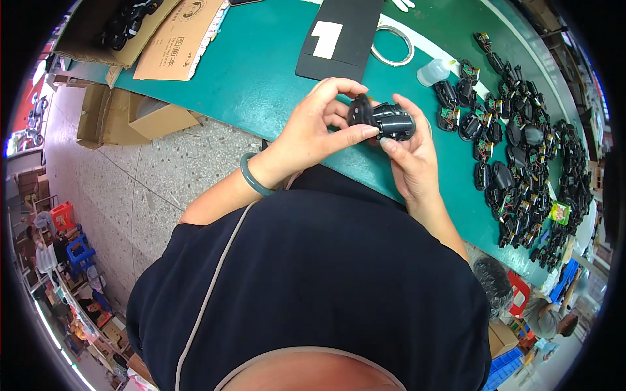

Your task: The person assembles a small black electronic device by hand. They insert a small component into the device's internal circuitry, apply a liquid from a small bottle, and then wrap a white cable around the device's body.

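Note:
Both my hands are raised over the near edge of the green table (248, 98). My left hand (310, 130) pinches a black curved plastic shell (360, 112), its thumb reaching toward the other part. My right hand (415, 159) is closed around a black plastic housing (396, 125) with a shiny black cylinder in it. The two parts meet between my fingers; whether they are joined, I cannot tell. Many similar black units (515, 156), some showing green circuit boards and yellow pieces, lie in rows to the right.
A translucent bottle (432, 73) and a roll of tape (392, 45) stand beyond my hands. Farther back lies a black folder (345, 36) with a white patch. At the far left are a cardboard box (91, 39) with black items and a brown paper packet (179, 42).

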{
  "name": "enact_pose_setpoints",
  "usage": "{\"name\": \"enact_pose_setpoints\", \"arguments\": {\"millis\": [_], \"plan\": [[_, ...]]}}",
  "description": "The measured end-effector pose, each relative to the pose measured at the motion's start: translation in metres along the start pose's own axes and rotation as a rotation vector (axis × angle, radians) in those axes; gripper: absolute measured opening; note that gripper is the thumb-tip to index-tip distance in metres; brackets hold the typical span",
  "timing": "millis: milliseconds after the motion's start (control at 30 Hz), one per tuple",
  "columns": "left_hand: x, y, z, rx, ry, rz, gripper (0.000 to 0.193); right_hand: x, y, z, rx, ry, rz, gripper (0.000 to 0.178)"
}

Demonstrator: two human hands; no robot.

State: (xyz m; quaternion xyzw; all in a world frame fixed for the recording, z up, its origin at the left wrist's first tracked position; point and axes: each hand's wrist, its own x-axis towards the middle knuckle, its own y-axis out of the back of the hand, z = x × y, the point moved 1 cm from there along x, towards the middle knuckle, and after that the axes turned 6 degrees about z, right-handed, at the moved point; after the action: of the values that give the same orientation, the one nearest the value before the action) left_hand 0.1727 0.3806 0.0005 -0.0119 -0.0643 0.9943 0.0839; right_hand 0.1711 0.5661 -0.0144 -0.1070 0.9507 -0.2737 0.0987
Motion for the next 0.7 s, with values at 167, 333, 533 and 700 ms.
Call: {"name": "enact_pose_setpoints", "arguments": {"millis": [167,333,533,700], "plan": [[0.004,0.006,-0.015,-0.429,0.031,-0.095,0.048,-0.003,-0.011,-0.006,-0.157,0.207,-0.037,0.074],[-0.002,0.004,-0.018,-0.511,0.042,-0.076,0.057,-0.005,-0.016,-0.002,-0.421,0.382,0.053,0.057],[-0.002,0.004,-0.024,-0.424,0.015,-0.089,0.06,-0.006,-0.024,0.0,-0.414,0.417,0.01,0.058],[0.004,0.002,-0.025,-0.744,0.043,0.017,0.053,-0.008,-0.016,0.002,-0.598,0.659,-0.045,0.048]]}}
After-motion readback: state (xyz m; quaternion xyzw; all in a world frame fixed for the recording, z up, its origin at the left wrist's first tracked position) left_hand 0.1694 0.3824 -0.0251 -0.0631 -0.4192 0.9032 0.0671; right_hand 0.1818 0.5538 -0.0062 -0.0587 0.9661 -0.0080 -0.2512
